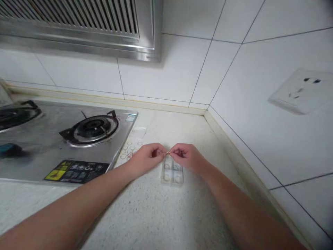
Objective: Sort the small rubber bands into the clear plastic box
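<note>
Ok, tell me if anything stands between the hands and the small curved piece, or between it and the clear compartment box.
Nothing visible does. The left hand and right hand both pinch the small curved piece, and no object shows between it and the clear compartment box, whose far end is hard to make out.

Gold-yellow on the small ring (168, 153). Clear and colourless on the compartment tray (172, 175). Brownish outlines, plus a touch of red, on the ring-shaped pieces (129, 156) at left. Off-white with fine grey speckling on the countertop (145, 215). Silver-grey on the gas hob (49, 139); black on the right burner (94, 126); black with a yellow block on the near label (78, 171); blue and white on the far sticker (130, 118). White with dark grout lines on the wall tiles (187, 69); silver with dark parallel stripes on the range hood (78, 17).
</note>
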`<state>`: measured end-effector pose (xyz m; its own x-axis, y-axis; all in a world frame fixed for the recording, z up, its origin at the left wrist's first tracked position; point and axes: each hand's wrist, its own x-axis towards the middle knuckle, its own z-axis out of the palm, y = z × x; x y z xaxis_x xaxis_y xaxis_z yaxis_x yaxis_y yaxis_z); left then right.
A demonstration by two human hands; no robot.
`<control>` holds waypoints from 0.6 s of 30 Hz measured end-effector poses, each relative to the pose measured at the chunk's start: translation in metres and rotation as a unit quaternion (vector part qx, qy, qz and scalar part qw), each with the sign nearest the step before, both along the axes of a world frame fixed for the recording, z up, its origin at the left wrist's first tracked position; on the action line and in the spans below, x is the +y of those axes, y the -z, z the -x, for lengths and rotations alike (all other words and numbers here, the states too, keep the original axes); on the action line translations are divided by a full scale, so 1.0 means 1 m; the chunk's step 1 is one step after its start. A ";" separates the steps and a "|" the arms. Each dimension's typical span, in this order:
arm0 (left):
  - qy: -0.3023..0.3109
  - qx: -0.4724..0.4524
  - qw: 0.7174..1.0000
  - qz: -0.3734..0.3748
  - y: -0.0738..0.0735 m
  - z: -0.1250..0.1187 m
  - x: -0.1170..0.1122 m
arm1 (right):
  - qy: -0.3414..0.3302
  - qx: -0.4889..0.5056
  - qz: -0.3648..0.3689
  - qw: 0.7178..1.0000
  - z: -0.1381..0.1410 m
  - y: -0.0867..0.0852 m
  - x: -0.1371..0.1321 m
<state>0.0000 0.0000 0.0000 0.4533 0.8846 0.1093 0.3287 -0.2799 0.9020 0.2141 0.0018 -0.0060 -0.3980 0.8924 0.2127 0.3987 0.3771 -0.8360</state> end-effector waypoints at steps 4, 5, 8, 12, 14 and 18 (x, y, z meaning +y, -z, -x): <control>0.009 -0.010 1.000 0.007 0.001 0.002 -0.002 | 0.012 0.003 0.010 1.000 0.000 -0.001 0.002; 0.010 -0.012 1.000 0.007 0.000 0.002 -0.003 | 0.013 0.005 0.011 1.000 0.000 -0.001 0.002; 0.009 -0.011 1.000 0.007 -0.001 0.002 -0.004 | 0.016 0.016 0.018 1.000 0.000 0.000 0.002; 0.012 -0.018 1.000 0.005 -0.001 0.001 -0.005 | 0.024 0.040 0.027 0.999 -0.002 0.004 0.003; 0.011 -0.021 1.000 0.004 0.000 0.001 -0.004 | 0.023 0.050 0.032 0.998 -0.003 0.006 0.005; 0.008 -0.023 1.000 0.007 0.001 0.001 -0.004 | 0.020 0.053 0.028 0.998 -0.003 0.006 0.005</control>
<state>-0.0005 -0.0037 -0.0008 0.4631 0.8784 0.1181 0.2827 -0.2727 0.9196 0.2169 0.0070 -0.0121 -0.3395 0.9188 0.2013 0.3209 0.3144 -0.8934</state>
